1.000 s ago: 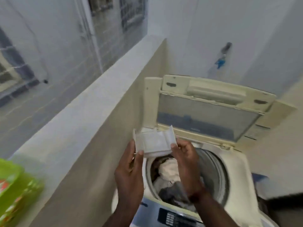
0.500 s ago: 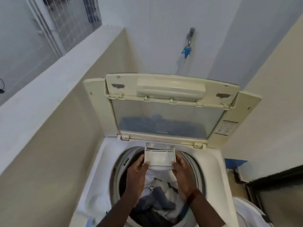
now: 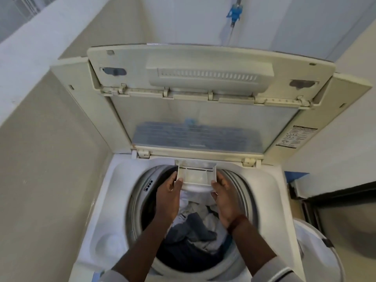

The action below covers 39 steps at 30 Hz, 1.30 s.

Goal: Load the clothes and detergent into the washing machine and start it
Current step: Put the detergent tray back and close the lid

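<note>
My feed is evenly bright with soft, diffuse light and no hard shadows; the wall toward 10 o'clock reads palest. The washing machine (image 3: 270, 200) drum goes dark toward 6 o'clock. I see motion smear along the drum rim at 8 o'clock and on both forearms. The raised lid (image 3: 203, 102) bows outward from wide-angle distortion, and its window looks hazy with faint reflections.

Blue tap (image 3: 234, 14), low ledge (image 3: 36, 35)
</note>
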Available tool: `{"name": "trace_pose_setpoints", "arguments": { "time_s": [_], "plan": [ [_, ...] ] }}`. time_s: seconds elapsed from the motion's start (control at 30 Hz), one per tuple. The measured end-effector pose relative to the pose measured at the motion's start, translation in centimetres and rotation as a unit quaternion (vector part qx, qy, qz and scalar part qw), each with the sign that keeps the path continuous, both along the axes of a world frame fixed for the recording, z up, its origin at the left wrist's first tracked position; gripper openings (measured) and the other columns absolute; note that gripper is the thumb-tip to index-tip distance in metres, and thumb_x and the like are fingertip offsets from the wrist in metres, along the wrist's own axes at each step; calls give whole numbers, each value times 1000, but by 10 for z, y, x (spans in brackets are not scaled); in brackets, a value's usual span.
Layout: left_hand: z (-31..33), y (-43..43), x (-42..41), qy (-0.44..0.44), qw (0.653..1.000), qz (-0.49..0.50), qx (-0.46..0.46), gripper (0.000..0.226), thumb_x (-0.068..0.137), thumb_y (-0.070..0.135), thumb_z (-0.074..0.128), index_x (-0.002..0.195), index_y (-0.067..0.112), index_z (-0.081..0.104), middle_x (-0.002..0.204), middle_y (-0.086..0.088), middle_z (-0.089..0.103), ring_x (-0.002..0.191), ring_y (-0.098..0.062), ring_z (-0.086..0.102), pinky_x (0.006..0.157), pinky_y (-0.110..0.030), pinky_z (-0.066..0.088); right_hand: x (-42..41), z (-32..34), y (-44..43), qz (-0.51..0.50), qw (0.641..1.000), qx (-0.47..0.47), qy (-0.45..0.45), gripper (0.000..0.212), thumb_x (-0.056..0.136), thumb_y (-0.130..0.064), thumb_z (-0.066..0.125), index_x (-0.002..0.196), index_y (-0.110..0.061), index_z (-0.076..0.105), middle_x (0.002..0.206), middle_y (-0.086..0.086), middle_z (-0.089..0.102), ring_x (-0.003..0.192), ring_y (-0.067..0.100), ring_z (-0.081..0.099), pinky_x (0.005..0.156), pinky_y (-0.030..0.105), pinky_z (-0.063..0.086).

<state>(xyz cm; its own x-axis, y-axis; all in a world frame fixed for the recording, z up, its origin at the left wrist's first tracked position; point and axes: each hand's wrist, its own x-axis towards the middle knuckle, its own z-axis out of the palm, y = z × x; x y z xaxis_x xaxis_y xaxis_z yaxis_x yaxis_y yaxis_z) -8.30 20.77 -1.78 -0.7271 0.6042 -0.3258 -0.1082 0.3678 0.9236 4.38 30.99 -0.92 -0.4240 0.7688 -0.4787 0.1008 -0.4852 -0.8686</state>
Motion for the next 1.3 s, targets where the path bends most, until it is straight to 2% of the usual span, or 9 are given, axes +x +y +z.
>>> {"name": "trace_pose_setpoints", "arguments": {
  "time_s": [0.13, 0.27, 0.43, 0.73, 0.9, 1.0, 1.1, 1.2, 1.3],
  "plan": [
    [-1, -3, -1, -4, 1000, 21, 4, 24, 112, 13, 56, 122, 24, 74, 99, 13, 79, 82, 13, 73, 74, -5, 57, -5, 1, -2, 18, 1000, 15, 0, 36, 96, -6, 47, 127, -19, 60, 116, 5, 70, 107, 23, 66, 91, 40, 53],
    [1, -1, -1, -33, 998, 40, 29, 23, 112, 11, 56, 123, 22, 73, 100, 8, 79, 89, -7, 74, 72, -8, 60, -7, 3, 0, 9, 1000, 19, 1, 35, 97, -8, 47, 127, -19, 60, 116, 3, 70, 107, 21, 66, 88, 36, 54],
    [-3, 0, -5, -21, 998, 39, 39, 23, 111, 9, 58, 119, 22, 76, 91, 13, 79, 75, 14, 72, 69, -4, 56, -9, 3, 1, -11, 1000, 16, -8, 31, 97, -12, 49, 125, -20, 61, 115, 0, 71, 105, 16, 67, 89, 34, 55],
    [1, 4, -11, -34, 998, 39, 47, 35, 110, 10, 61, 94, 38, 75, 72, 25, 79, 69, 13, 70, 70, -8, 58, -15, 5, 2, -84, 996, -10, -7, 38, 95, -14, 57, 132, -17, 54, 106, -11, 63, 100, 10, 60, 96, 34, 48],
    [3, 10, -12, -78, 992, 81, 60, 22, 107, 10, 67, 123, 24, 73, 90, 11, 77, 69, 15, 72, 68, -4, 58, -20, 7, 6, -118, 992, -37, -11, 17, 91, -9, 59, 92, -22, 70, 77, -15, 63, 77, 6, 59, 79, 30, 48],
    [5, 13, -14, -112, 987, 97, 64, 17, 105, 11, 70, 113, 12, 84, 100, -8, 82, 83, -7, 73, 85, -26, 62, -20, 5, 10, -132, 991, -31, 2, 10, 90, -6, 59, 97, -4, 67, 65, -10, 61, 63, 5, 58, 65, 26, 48],
    [3, 13, -14, -129, 986, 95, 46, 24, 101, 14, 73, 83, 25, 85, 88, -6, 77, 87, -23, 67, 88, -42, 55, -21, 3, 13, -134, 990, -38, 9, 19, 89, -6, 60, 102, 7, 64, 76, -4, 62, 77, 14, 57, 74, 33, 47],
    [-1, 15, -15, -127, 988, 84, 37, 19, 100, 17, 75, 115, 10, 85, 113, -14, 83, 97, -23, 73, 96, -43, 59, -22, 1, 13, -138, 988, -55, 27, 26, 89, -10, 63, 114, -3, 65, 88, -2, 66, 86, 15, 61, 82, 33, 50],
    [-5, 20, -19, -104, 990, 92, 16, 33, 103, 17, 74, 133, 3, 76, 117, -7, 81, 80, 7, 73, 82, -13, 61, -22, -3, 11, -131, 990, -44, 34, 37, 87, -19, 68, 120, -5, 62, 101, 3, 67, 97, 18, 61, 92, 35, 50]
  ]
}}
